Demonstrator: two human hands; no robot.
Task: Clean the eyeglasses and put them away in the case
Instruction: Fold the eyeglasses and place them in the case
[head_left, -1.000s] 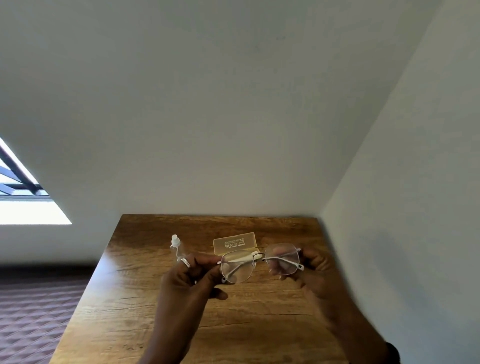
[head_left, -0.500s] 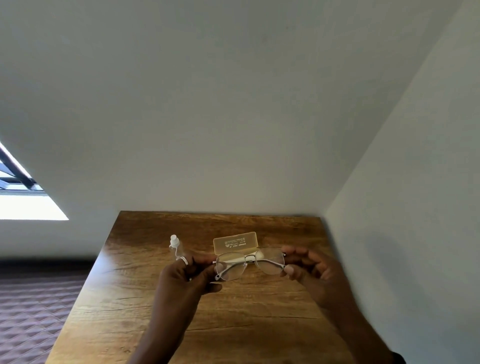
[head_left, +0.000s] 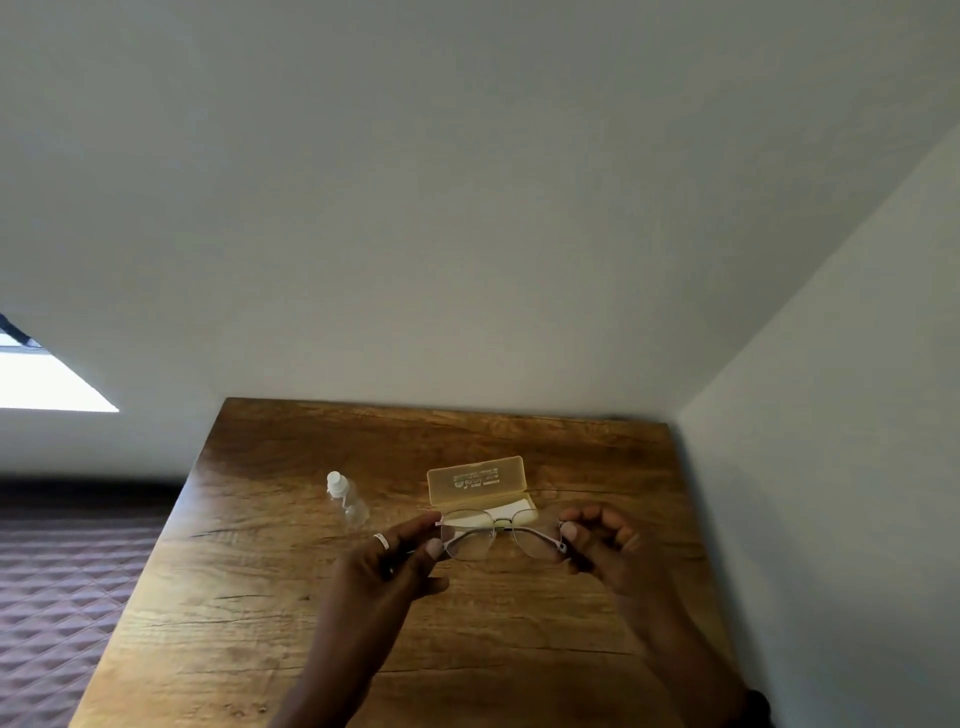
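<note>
Thin metal-framed eyeglasses (head_left: 500, 535) with clear lenses hang level above the wooden table (head_left: 291, 613), lenses facing me. My left hand (head_left: 397, 558), a ring on one finger, pinches the frame's left end. My right hand (head_left: 605, 545) pinches the right end. Just behind the glasses lies the translucent yellow case (head_left: 478, 480), its lid standing open and a pale cloth inside its tray; the tray's near part is partly hidden by the frame.
A small clear spray bottle (head_left: 347, 498) with a white cap lies on the table left of the case. White walls close the table at the back and right. The table's left edge drops to a dark quilted surface (head_left: 67, 582).
Both hands have carried the glasses lower and a little farther out, toward the open case, and the frame has levelled. The view has tilted down slightly.
</note>
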